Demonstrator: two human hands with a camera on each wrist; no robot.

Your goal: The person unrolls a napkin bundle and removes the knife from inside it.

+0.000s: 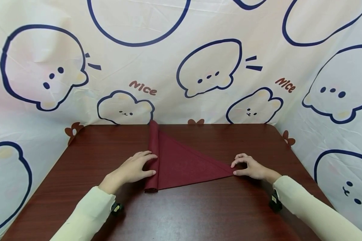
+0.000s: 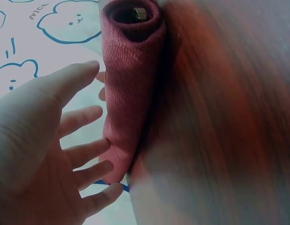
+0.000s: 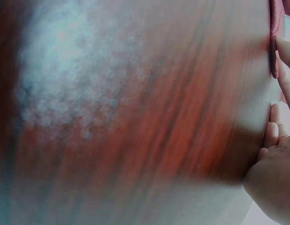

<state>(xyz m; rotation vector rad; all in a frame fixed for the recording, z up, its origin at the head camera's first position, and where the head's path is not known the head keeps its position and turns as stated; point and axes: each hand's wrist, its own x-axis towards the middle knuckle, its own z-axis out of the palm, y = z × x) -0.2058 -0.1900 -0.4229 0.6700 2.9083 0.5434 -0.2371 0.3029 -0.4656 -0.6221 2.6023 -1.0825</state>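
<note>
A dark red cloth [image 1: 188, 164] lies on the table, its left side wound into an upright-lying roll [image 1: 154, 144] that runs front to back. From the roll, the flat part narrows to a pointed corner at the right. My left hand [image 1: 135, 167] is at the roll's left side, thumb and fingers spread, fingertips right at it. The left wrist view shows the roll's hollow end [image 2: 131, 16] with a small shiny piece inside. My right hand [image 1: 251, 167] pinches the pointed corner between thumb and forefinger; that corner [image 3: 275, 61] shows at the right wrist view's edge.
The brown wood-grain table [image 1: 196, 214] reaches back to a pale curtain [image 1: 166, 67] printed with cartoon outlines, which hangs behind and along both sides. Dark devices are worn at the left wrist [image 1: 117, 208] and right wrist [image 1: 275, 201].
</note>
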